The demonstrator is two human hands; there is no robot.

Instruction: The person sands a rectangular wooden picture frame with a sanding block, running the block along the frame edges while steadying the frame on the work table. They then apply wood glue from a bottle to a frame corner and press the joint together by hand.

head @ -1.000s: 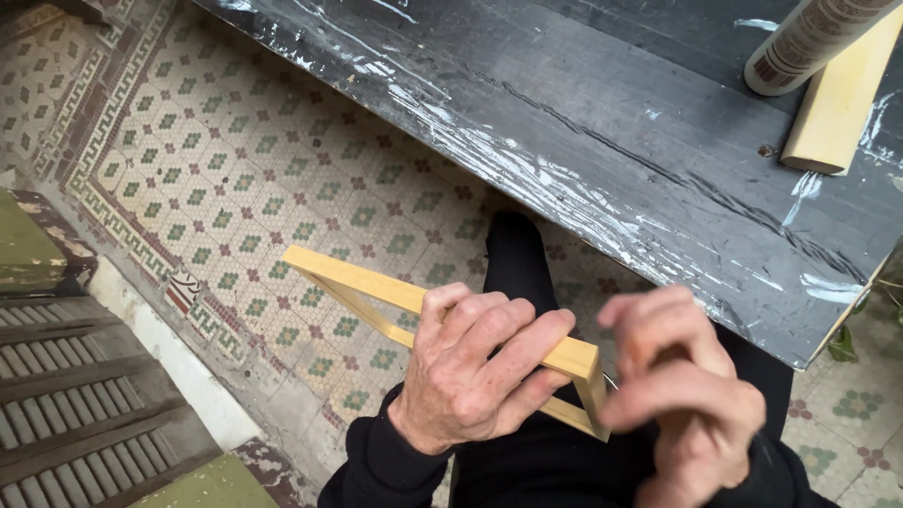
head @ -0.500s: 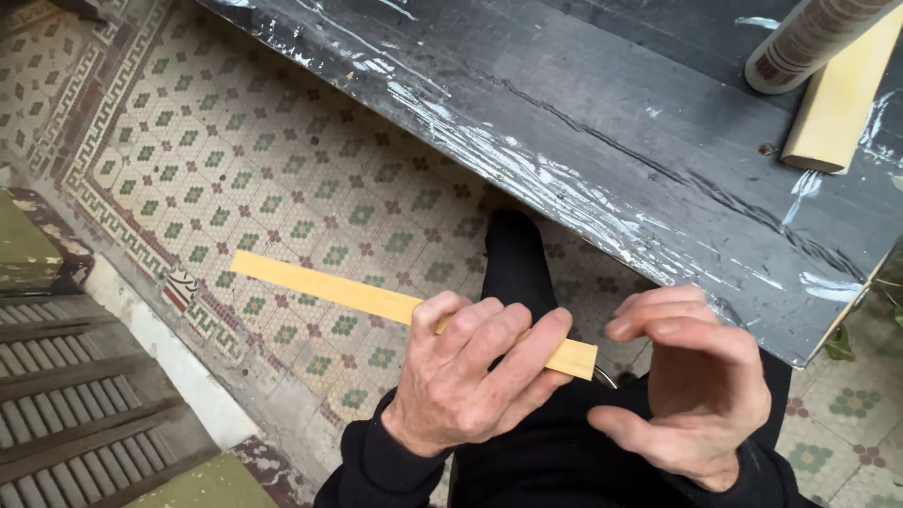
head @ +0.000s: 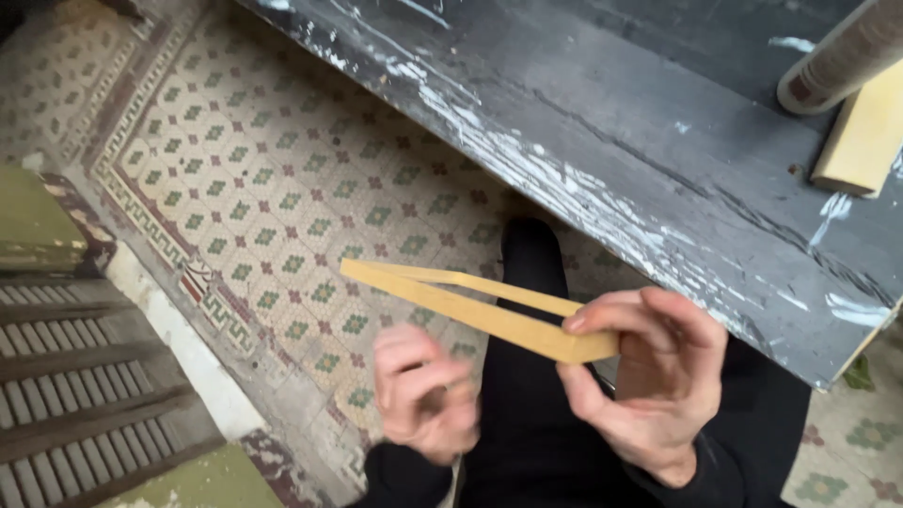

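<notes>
I see the wooden piece (head: 480, 306), two thin tan strips joined at one end, held in the air above the patterned tile floor (head: 282, 188), just in front of the dark table (head: 658, 169). The right hand (head: 649, 376) pinches its joined end between thumb and fingers. The left hand (head: 423, 390) is blurred below it; its fingers appear curled, holding nothing. On the table: a cardboard tube (head: 842, 56) beside a pale wooden block (head: 865, 136).

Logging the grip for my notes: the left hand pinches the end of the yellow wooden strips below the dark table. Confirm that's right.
Not quite. In the head view the right hand pinches the yellow wooden strips; the left hand is off them, blurred. They are below the dark table.
</notes>
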